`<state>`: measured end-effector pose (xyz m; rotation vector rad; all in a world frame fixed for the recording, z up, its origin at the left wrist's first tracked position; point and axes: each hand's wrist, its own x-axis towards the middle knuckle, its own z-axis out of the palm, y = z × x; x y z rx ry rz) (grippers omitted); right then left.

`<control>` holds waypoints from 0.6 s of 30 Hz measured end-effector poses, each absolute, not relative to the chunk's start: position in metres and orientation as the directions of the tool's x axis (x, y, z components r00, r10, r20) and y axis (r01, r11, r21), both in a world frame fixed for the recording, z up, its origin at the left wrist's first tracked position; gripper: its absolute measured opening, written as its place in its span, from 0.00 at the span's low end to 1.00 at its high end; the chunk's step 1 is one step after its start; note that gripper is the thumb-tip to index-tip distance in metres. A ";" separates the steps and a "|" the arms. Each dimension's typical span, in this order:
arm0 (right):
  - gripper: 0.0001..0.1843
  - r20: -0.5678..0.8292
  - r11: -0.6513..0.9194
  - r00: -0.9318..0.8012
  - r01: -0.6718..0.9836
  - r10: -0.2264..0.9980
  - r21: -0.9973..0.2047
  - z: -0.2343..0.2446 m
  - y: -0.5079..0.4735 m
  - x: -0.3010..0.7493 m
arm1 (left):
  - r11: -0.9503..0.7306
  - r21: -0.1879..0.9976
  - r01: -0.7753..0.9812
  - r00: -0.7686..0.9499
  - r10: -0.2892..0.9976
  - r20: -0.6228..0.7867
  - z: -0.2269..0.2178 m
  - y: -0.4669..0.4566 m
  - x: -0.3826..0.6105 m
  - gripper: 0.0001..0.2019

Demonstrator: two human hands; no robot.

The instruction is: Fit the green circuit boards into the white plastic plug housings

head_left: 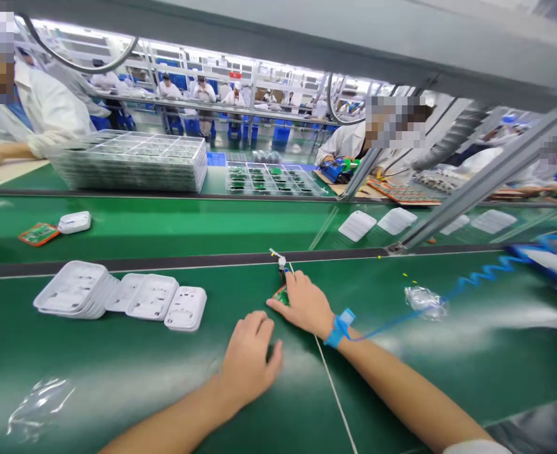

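A small green circuit board point(281, 294) lies flat on the green tabletop point(118, 366), just short of the dark strip point(165, 263) that separates your work surface from the conveyor belt point(188, 227). Your right hand point(305, 304) rests over the board's right side, fingers curled down onto it, pinning it rather than lifting it. Just beyond the board, a small white connector with thin wires point(281, 260) stands up, touching or nearly touching the board's far edge; you cannot tell whether it is plugged in.

Your left hand point(249, 360) lies just nearer you than the board, fingers loosely curled on the tabletop, holding nothing that shows.

A blue wrist strap point(339, 328) circles your right wrist, and its coiled blue cord point(477, 277) runs away to the right of the board. A thin white cord point(335, 394) trails from near the board back toward you.

To the left of the board lie stacks of white plastic covers point(122, 295). To the right lies a crumpled clear bag point(424, 301). Beyond the board, on the belt, sit another board with a white housing point(56, 228), and across the belt people in white coats work beside stacked trays point(132, 161).

The risks, as judged from here: pressing unevenly could slide the board toward the strip; the thin wires could bend or pull loose if your fingers catch them; the white cord beneath your right forearm could snag and drag the board.
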<state>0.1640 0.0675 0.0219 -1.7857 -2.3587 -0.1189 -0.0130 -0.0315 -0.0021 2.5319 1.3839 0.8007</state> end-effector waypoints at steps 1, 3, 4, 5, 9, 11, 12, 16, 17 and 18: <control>0.36 0.163 0.322 -0.310 0.945 0.937 -0.055 0.022 0.054 0.160 | -0.530 0.442 0.723 0.368 0.838 0.402 -0.001 -0.026 -0.016 0.09; 0.30 0.083 0.436 -0.428 0.891 0.900 -0.129 0.023 0.036 0.158 | -0.476 0.527 0.705 0.261 0.864 0.432 -0.002 -0.014 -0.023 0.08; 0.25 0.047 0.495 -0.495 0.850 0.868 -0.181 0.023 0.031 0.160 | -0.464 0.530 0.710 0.239 0.867 0.438 -0.002 -0.009 -0.027 0.08; 0.21 0.024 0.545 -0.556 0.804 0.831 -0.238 0.023 0.029 0.162 | -0.444 0.542 0.714 0.213 0.875 0.435 -0.003 -0.004 -0.031 0.08; 0.12 0.137 0.650 -0.651 0.670 0.747 -0.360 0.019 0.042 0.176 | -0.376 0.577 0.726 0.139 0.901 0.411 -0.007 0.006 -0.036 0.09; 0.15 0.220 0.671 -0.638 0.658 0.737 -0.341 0.015 0.052 0.181 | -0.351 0.509 0.786 0.139 0.903 0.408 -0.006 0.005 -0.034 0.16; 0.15 0.247 0.684 -0.640 0.650 0.728 -0.332 0.014 0.056 0.183 | -0.351 0.464 0.814 0.161 0.902 0.400 -0.005 0.004 -0.033 0.18; 0.14 0.312 0.751 -0.685 0.577 0.659 -0.320 0.010 0.062 0.189 | -0.430 0.393 0.813 0.324 0.894 0.309 0.003 0.000 -0.031 0.12; 0.14 0.315 0.773 -0.707 0.554 0.633 -0.311 0.009 0.062 0.189 | -0.451 0.403 0.796 0.361 0.889 0.281 0.005 0.000 -0.031 0.10; 0.12 0.312 0.795 -0.733 0.526 0.604 -0.303 0.008 0.061 0.189 | -0.466 0.417 0.780 0.392 0.884 0.256 0.007 -0.001 -0.031 0.08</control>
